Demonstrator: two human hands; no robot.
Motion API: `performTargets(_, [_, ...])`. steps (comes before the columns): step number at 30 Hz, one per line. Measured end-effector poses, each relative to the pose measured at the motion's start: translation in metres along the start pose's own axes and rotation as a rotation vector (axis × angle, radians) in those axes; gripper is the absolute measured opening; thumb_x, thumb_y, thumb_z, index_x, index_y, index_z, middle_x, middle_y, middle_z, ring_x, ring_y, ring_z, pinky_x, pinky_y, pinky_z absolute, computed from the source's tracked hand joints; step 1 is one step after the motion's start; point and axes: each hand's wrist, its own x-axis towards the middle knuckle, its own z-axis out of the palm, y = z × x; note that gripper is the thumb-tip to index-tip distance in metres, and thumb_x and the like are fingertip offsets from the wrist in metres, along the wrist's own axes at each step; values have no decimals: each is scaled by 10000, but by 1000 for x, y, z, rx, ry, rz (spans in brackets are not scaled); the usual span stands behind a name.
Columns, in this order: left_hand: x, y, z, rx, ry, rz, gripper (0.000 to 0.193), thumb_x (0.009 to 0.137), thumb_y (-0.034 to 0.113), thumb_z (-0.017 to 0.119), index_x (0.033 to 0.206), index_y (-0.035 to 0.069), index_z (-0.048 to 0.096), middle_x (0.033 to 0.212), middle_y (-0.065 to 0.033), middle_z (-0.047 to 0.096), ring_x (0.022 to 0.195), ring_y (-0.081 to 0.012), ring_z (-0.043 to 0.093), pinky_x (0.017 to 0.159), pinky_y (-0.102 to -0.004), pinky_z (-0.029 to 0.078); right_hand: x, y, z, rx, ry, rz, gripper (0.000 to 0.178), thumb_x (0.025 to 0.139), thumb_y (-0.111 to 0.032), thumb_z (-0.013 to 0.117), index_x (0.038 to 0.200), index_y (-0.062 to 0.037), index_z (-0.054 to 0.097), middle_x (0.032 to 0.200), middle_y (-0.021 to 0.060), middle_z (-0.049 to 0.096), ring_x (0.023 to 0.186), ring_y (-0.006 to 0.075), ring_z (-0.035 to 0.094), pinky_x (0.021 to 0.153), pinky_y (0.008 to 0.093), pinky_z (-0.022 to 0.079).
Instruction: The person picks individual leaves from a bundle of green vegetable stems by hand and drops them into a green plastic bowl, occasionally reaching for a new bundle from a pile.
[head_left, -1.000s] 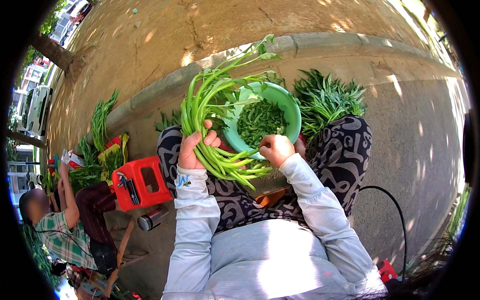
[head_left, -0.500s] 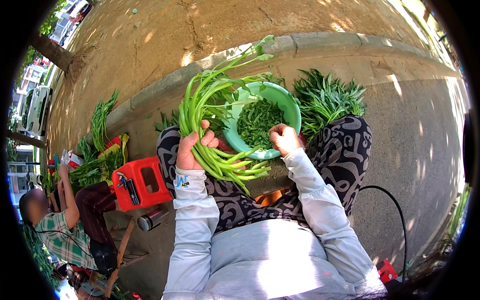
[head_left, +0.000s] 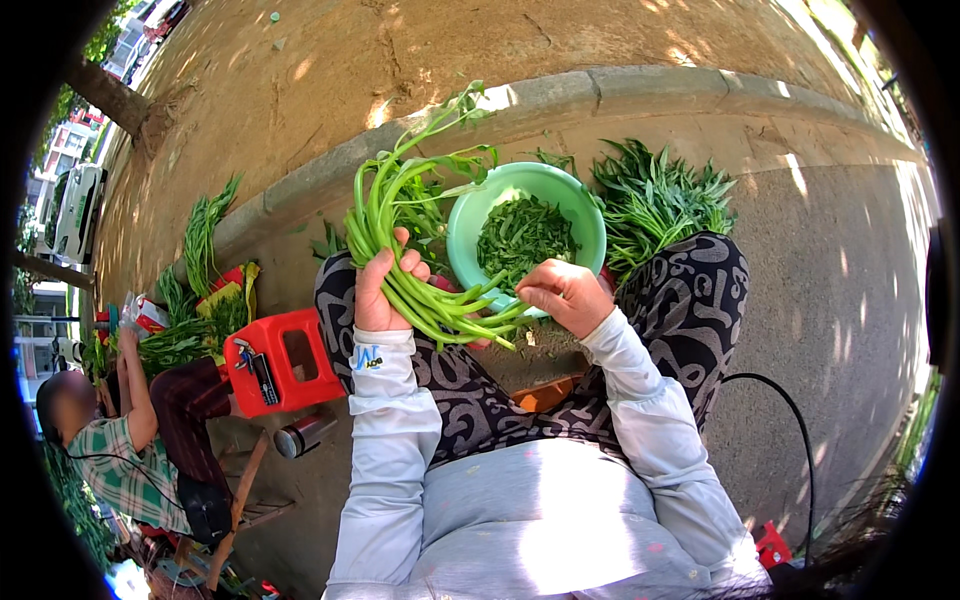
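Head view: left hand (head_left: 382, 292) grips green stems (head_left: 372, 222); right hand (head_left: 569, 297), narrowed, is at their ends, hold unclear.

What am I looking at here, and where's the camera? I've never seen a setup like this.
There's no machine: these are a person's two bare hands. A wide fisheye camera worn on the head looks down, so straight edges bend near the rim. The left hand holds a bunch of long green stems. The right hand is at the stem ends; whether it pinches one is hard to tell. In front is a mint-green basin of leafy pieces, with leafy greens piled on the ground beyond the right knee. To the left are a red plastic stool and another person in a plaid shirt.
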Motion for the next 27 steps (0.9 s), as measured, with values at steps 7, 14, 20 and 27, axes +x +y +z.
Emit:
performTargets(7, [2,-1,2,3,56,37,314,847,91,575,1148,59,492,1069,-49,550,754,-129,495,690,-298,446,-8,5,11,-378,-43,-62,117,764,-106,629,878,-104,651,793,70,586,739,283,602,647,372,486])
performTargets(14, [2,-3,0,48,-9,22,336,856,100,565,1178,63,476,1079,-42,551,764,-120,487,720,-296,438,-6,13,25,-559,-61,-74,115,693,-108,615,807,-94,624,747,80,574,698,298,593,631,399,489])
performTargets(20, [0,-4,3,50,-3,21,329,857,96,562,1174,66,482,1072,-41,554,759,-120,486,718,-298,439,-3,7,25,-576,4,-56,100,675,-119,614,762,-79,589,723,86,564,652,304,582,590,414,479])
performTargets(27, [1,-4,3,30,4,20,326,858,94,558,1176,71,486,1076,-42,562,757,-118,486,712,-297,434,-3,14,31,-521,141,20,58,700,-107,601,754,-86,599,700,91,559,639,307,583,590,409,481])
